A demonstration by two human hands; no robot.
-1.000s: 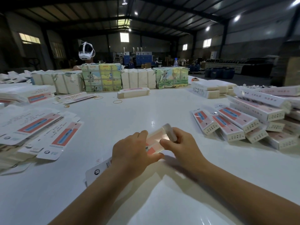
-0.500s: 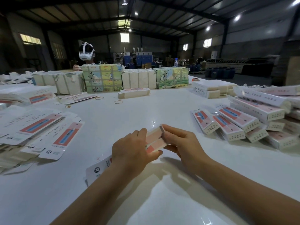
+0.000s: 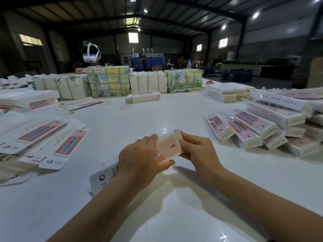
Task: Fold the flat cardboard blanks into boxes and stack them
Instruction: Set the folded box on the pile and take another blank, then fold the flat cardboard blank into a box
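Observation:
A long pink-and-white cardboard box [image 3: 168, 145] lies slanted between my hands over the white table [image 3: 174, 198]. My left hand [image 3: 141, 159] grips its middle from above, hiding most of its length; the near white end pokes out under my forearm. My right hand [image 3: 195, 151] holds the far end, thumb pressed on the small end flap. Flat blanks [image 3: 43, 135] lie fanned out in a pile at the left. Folded boxes [image 3: 253, 126] are heaped at the right.
Wrapped bundles [image 3: 108, 81] line the table's far side, with a single small stack of blanks [image 3: 142, 97] in front of them. Rubber bands [image 3: 125, 107] lie loose nearby. A person wearing a white headset [image 3: 90, 55] sits behind the bundles.
The far end flap, standing open a second ago, has been pushed down against the box end by my right hand. My left hand has stayed put on the box.

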